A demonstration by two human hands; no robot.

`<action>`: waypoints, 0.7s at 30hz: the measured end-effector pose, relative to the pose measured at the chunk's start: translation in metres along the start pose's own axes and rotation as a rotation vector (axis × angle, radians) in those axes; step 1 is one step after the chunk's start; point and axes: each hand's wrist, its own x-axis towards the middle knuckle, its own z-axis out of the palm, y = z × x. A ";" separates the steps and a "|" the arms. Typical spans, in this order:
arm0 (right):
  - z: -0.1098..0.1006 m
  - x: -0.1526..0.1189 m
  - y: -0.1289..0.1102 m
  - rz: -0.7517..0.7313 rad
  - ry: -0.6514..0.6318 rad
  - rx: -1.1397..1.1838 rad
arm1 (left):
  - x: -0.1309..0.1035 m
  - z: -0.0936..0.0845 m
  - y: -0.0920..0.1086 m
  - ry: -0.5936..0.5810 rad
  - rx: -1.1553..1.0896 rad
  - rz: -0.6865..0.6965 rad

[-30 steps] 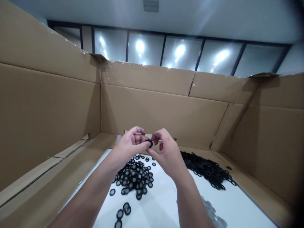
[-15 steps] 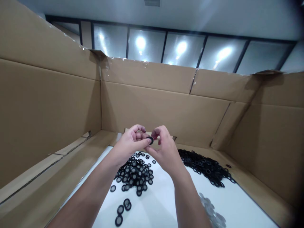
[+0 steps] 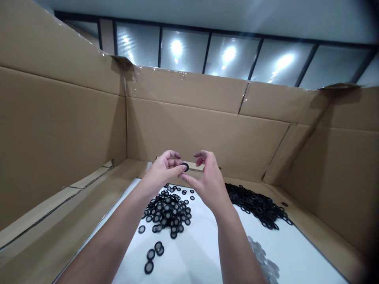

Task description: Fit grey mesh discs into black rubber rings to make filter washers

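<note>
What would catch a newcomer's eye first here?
Probably the left hand pinching a black ring near the center, the right hand open beside it. Then the heap of gray-centered rings left of center on the white table, and the black pile of rings at right.

Looks matt and rubbery on the black rings (image 3: 257, 204), smooth and translucent like thin plastic on the pale discs (image 3: 271, 268). Appears smooth on the white desk (image 3: 201, 244), matt on the cardboard walls (image 3: 183, 126), shiny on the tape (image 3: 134, 77).
</note>
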 end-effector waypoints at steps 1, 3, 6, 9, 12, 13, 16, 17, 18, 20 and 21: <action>-0.001 0.000 0.000 -0.012 -0.014 0.004 | 0.002 -0.002 -0.002 0.014 0.034 0.014; -0.004 0.000 0.001 -0.032 -0.045 0.008 | 0.008 -0.008 -0.008 0.053 0.149 0.047; -0.004 0.001 0.001 -0.024 -0.071 0.007 | 0.017 -0.023 -0.023 0.071 0.488 0.079; -0.003 0.001 0.000 -0.005 -0.107 0.003 | 0.021 -0.038 -0.034 -0.034 0.725 0.027; -0.004 0.000 0.001 -0.007 -0.157 0.006 | 0.019 -0.044 -0.036 -0.084 0.793 0.006; -0.005 0.000 0.002 -0.008 -0.169 0.008 | 0.018 -0.044 -0.035 -0.095 0.812 0.004; -0.008 0.001 0.002 0.000 -0.183 0.025 | 0.016 -0.041 -0.030 -0.135 0.843 -0.009; -0.009 0.001 0.002 0.006 -0.179 0.034 | 0.015 -0.040 -0.029 -0.146 0.849 -0.016; -0.012 0.001 0.002 0.012 -0.172 0.045 | 0.014 -0.040 -0.027 -0.153 0.852 -0.022; -0.018 0.002 0.003 0.020 -0.144 0.059 | 0.012 -0.039 -0.022 -0.165 0.870 -0.031; -0.023 0.002 0.006 0.020 -0.118 0.059 | 0.010 -0.039 -0.019 -0.179 0.888 -0.033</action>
